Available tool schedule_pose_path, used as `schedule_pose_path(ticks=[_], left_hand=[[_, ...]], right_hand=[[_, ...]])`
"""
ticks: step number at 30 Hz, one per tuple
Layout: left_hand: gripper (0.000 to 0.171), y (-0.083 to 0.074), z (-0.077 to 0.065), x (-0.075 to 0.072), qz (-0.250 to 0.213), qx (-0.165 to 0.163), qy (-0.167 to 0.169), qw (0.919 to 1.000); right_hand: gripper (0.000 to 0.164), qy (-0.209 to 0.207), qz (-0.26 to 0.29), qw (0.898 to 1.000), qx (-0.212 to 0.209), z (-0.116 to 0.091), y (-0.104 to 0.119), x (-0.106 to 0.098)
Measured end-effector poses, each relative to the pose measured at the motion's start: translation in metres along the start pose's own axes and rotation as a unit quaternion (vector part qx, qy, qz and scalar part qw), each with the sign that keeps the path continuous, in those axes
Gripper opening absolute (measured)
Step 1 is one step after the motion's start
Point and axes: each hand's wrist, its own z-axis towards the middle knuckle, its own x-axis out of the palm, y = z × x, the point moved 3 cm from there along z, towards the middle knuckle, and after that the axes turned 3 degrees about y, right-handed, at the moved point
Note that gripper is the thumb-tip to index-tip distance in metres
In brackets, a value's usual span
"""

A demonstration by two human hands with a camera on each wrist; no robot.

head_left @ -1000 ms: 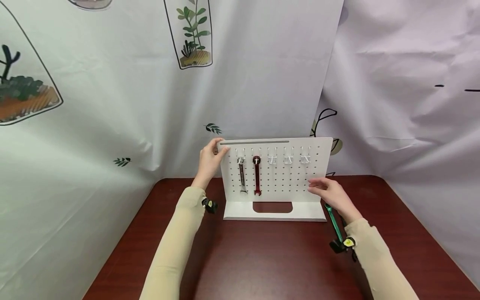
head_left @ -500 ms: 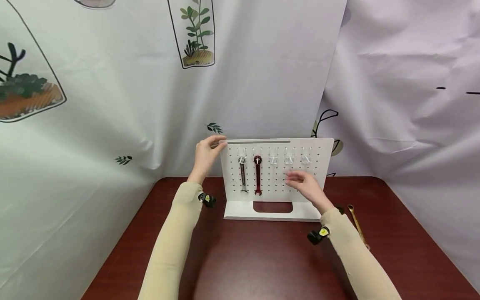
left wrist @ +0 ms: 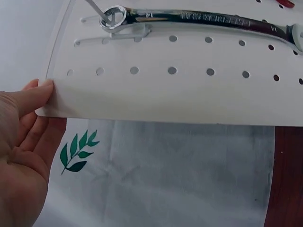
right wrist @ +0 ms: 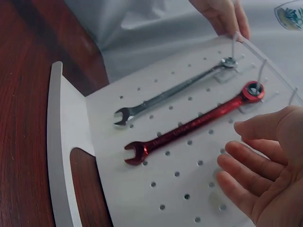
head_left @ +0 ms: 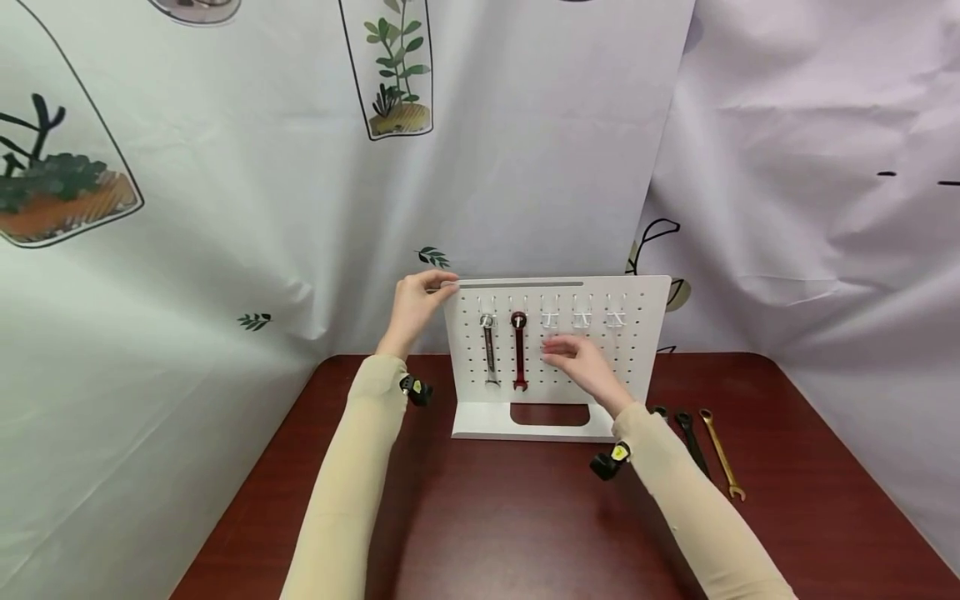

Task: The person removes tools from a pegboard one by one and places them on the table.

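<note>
A white pegboard [head_left: 588, 367] stands upright on its base. My left hand [head_left: 411, 312] pinches its upper left corner; in the left wrist view the thumb [left wrist: 40, 97] lies on the front and the other fingers go behind. A silver combination wrench [right wrist: 175, 92] hangs by its ring end from the leftmost hook, with a red combination wrench [right wrist: 199, 120] on the hook beside it. My right hand [head_left: 585, 365] is in front of the board, just right of the red wrench, fingers loosely bent and holding nothing. Several clear hooks [head_left: 582, 319] to the right carry no tool.
Right of the board, a black wrench [head_left: 692, 442] and a gold wrench [head_left: 722, 454] lie on the dark red table [head_left: 510, 517]. Another wrench's end [head_left: 660, 411] shows beside them, mostly hidden by my right sleeve [head_left: 693, 508]. A printed white cloth [head_left: 540, 167] hangs behind.
My right hand has moved left across the board, from its right edge to near the red wrench. The black and gold wrenches have come into sight. My left hand stays at the corner.
</note>
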Motion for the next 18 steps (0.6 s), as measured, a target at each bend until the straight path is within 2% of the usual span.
schedule_pose_path(ticks=[9,15,18], left_hand=[[0.020,0.000,0.004,-0.001,0.019,-0.013,0.016,0.9996],[0.022,0.001,0.005,-0.002,0.024,-0.025,0.030,0.9989],[0.023,0.001,0.004,-0.003,0.026,-0.027,0.032,0.9988]], right_hand=[[0.038,-0.005,0.006,1.000,-0.020,0.011,0.009,0.015],[0.039,-0.009,0.017,1.000,-0.008,0.016,0.011,0.023],[0.038,-0.010,0.005,1.000,-0.005,0.018,0.011,0.027]])
